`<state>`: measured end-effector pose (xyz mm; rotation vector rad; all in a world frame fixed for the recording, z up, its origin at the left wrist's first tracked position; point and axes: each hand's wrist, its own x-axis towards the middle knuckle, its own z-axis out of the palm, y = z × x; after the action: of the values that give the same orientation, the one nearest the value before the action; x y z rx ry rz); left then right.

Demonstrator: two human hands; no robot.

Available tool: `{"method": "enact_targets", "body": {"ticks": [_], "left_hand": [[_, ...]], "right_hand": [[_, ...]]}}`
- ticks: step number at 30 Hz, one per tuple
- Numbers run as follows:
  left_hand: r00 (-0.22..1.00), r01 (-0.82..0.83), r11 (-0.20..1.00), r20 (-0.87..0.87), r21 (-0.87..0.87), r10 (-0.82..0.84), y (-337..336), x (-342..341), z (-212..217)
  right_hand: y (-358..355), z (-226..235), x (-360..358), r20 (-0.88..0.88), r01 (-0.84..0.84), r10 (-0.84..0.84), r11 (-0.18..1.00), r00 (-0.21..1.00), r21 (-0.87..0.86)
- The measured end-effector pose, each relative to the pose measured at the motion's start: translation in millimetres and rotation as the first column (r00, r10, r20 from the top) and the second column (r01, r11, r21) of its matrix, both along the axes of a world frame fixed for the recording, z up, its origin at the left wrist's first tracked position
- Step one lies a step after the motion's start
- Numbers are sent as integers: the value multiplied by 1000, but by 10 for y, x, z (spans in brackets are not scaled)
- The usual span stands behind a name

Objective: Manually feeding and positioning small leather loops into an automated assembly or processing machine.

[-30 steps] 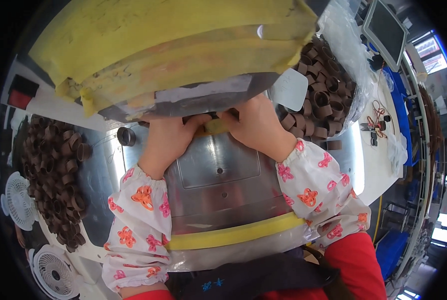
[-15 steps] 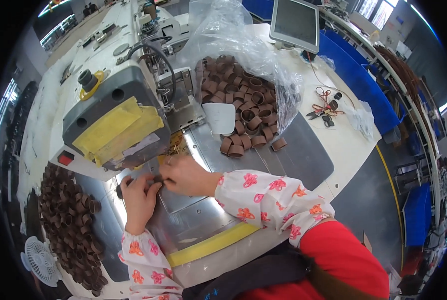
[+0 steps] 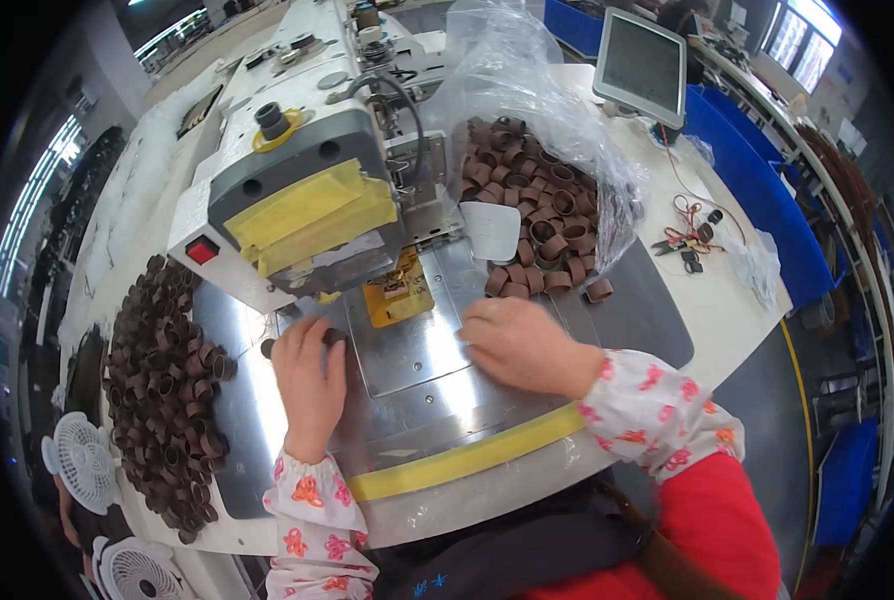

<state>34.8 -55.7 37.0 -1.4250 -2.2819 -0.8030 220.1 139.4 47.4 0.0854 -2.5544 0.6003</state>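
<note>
My left hand [image 3: 310,385] is above the left side of the metal work plate [image 3: 437,415], fingers bent round a dark brown ring [image 3: 335,337]. Dark material shows on both sides of the fingers; the fingers hide most of it. My right hand [image 3: 532,348] hovers over the right part of the plate, its loosely bent fingers pointing left and slightly blurred. Nothing shows in it. Between and beyond the hands is the machine's yellow-orange plate [image 3: 387,312], under the grey-and-white sewing machine head [image 3: 312,215].
A pile of brown rings [image 3: 162,400] lies at the left. More rings [image 3: 542,215] spill from a clear plastic bag [image 3: 502,60] beyond my right hand, with a white card [image 3: 491,232] beside them. Farther right are scissors [image 3: 679,245], a screen [image 3: 640,70] and blue bins [image 3: 757,190].
My right hand has parted from the left hand and moved right, towards the bagged rings. My left hand stays at the plate with the dark ring. The whole view has shifted.
</note>
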Motion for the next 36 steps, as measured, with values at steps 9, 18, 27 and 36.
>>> {"method": "enact_targets", "body": {"ticks": [9, 18, 27, 36], "left_hand": [[998, -57, 997, 6, -54, 57, 451, -53, -256], [983, -107, 994, -151, -20, 103, 413, -186, -344], [981, -142, 987, -123, 73, 150, 684, 108, -438], [987, 24, 997, 155, 70, -35, 699, -63, -415]], "right_hand": [[692, -3, 615, 93, 314, -367, 881, 926, 354], [953, -186, 907, 222, 449, -539, 822, 812, 351], [836, 213, 746, 270, 346, -507, 810, 819, 473], [51, -249, -580, 145, 97, -34, 886, 989, -454]]}}
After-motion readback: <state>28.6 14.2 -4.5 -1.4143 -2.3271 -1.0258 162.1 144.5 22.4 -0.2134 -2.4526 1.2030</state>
